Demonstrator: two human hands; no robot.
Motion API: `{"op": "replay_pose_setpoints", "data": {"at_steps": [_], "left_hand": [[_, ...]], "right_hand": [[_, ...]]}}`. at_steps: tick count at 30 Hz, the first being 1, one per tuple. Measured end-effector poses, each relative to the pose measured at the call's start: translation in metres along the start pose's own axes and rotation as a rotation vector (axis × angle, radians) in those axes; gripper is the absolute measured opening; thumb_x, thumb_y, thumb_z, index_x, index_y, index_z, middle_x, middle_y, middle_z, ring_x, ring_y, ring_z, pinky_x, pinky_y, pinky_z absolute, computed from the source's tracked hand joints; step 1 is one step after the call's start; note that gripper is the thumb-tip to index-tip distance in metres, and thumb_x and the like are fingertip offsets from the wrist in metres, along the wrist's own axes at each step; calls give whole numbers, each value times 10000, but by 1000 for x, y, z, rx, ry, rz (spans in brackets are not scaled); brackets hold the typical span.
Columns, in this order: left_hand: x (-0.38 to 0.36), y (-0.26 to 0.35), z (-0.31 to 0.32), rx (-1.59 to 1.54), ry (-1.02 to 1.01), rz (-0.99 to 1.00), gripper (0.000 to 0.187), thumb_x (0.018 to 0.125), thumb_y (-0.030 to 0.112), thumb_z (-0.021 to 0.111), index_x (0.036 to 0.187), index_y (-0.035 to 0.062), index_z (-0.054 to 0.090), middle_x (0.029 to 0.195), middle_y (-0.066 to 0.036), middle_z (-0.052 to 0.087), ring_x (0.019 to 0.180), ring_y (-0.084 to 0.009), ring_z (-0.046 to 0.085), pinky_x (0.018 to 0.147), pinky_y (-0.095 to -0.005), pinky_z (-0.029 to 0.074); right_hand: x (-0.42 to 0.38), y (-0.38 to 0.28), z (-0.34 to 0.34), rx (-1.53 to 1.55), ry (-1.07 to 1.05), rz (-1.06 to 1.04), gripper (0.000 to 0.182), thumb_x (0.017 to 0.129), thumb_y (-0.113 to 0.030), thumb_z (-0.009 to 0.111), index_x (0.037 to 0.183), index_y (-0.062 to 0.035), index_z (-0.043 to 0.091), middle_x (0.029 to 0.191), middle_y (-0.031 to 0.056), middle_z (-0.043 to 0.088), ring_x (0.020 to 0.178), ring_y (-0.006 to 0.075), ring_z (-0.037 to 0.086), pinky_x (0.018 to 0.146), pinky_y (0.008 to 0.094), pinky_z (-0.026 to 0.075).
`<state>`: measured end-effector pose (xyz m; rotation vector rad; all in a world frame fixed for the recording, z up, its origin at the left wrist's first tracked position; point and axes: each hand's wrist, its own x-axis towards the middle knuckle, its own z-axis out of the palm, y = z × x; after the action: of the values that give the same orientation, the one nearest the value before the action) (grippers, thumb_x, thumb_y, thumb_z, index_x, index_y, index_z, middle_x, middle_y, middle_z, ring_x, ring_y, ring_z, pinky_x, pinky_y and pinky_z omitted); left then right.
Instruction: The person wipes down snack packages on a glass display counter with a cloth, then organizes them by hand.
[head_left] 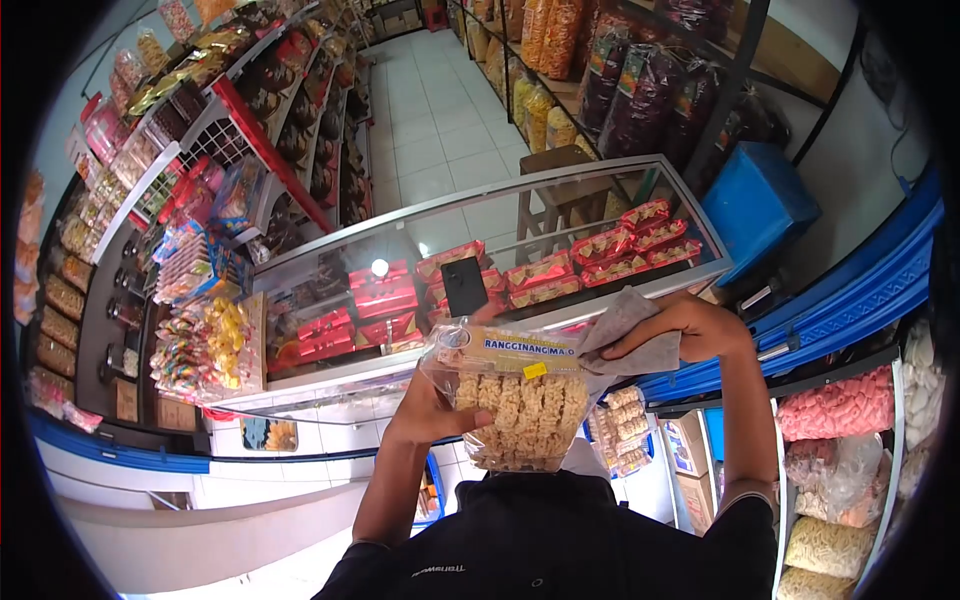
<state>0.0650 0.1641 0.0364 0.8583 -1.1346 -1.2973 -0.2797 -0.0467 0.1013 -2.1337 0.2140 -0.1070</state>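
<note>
In the middle of the head view, a clear plastic pack of rice crackers (525, 410) is held up in front of my chest. Its printed label reads "RANGGINANG", and a small yellow sticker is on it. My left hand (428, 412) grips the pack from its left side, the thumb lying across the front. Bunched in my right hand (690, 328) is a grey cloth (630, 322), pressed close to the pack's upper right corner. Behind the pack, a black phone-like slab (464, 286) rests on the glass display counter (480, 195).
Red packets (540, 272) fill the counter's inside. Hanging sweets and packs (205, 340) crowd its left end. A blue box (760, 210) stands by its right end. Shelves with bagged snacks (835, 400) rise at right, and a tiled aisle (430, 110) runs behind.
</note>
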Motion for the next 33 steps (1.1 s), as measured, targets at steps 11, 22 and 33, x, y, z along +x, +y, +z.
{"op": "replay_pose_setpoints", "data": {"at_steps": [11, 22, 33], "left_hand": [[29, 28, 7, 99, 166, 126, 1179, 546, 102, 966, 1529, 49, 317, 1324, -77, 436, 1239, -195, 511, 1061, -332, 471], [117, 44, 43, 122, 232, 379, 1207, 587, 90, 981, 1520, 62, 216, 1329, -155, 535, 1291, -264, 589, 1115, -410, 519], [232, -6, 106, 440, 131, 583, 1155, 620, 171, 1015, 1447, 60, 217, 1333, -187, 555, 1257, -284, 631, 1045, -393, 547]], "right_hand": [[94, 131, 26, 504, 543, 339, 355, 1076, -254, 662, 1319, 4, 669, 1073, 68, 749, 1044, 144, 684, 809, 279, 571], [144, 206, 50, 902, 447, 68, 457, 1088, -208, 598, 1491, -13, 508, 1156, 119, 734, 956, 146, 690, 716, 277, 552], [-37, 117, -72, 679, 849, 13, 625, 1124, -346, 497, 1641, -31, 345, 1348, 175, 647, 829, 144, 704, 574, 261, 514]]}}
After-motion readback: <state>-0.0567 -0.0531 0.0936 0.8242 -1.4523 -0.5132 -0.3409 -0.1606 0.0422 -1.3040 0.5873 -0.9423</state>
